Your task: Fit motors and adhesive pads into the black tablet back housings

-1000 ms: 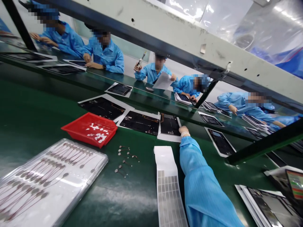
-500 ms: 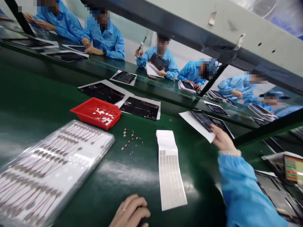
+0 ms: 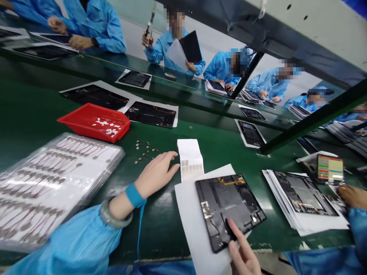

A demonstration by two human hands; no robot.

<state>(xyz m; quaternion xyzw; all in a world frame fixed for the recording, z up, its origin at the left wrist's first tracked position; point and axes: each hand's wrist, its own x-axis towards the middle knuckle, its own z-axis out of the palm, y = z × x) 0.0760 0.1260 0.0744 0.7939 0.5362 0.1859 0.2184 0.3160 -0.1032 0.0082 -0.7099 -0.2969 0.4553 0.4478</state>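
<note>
Panel (image 3: 226, 200) moved nearer, at right hand (image 3: 244, 253), white scraps (image 3: 111, 131) in red tray (image 3: 78, 119)

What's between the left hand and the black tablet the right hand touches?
The head view shows a white strip with grey stickers and some white paper between the left hand and tablet.

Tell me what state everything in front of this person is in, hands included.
left hand: open, empty
right hand: fingers at the tablet's near edge
tablet: opened, inside parts exposed
white paper: partly under the tablet
sticker strip: flat, near end covered by paper
red tray: holding white bits
clear tray: filled with rows of wired discs
small screen: lit
</note>
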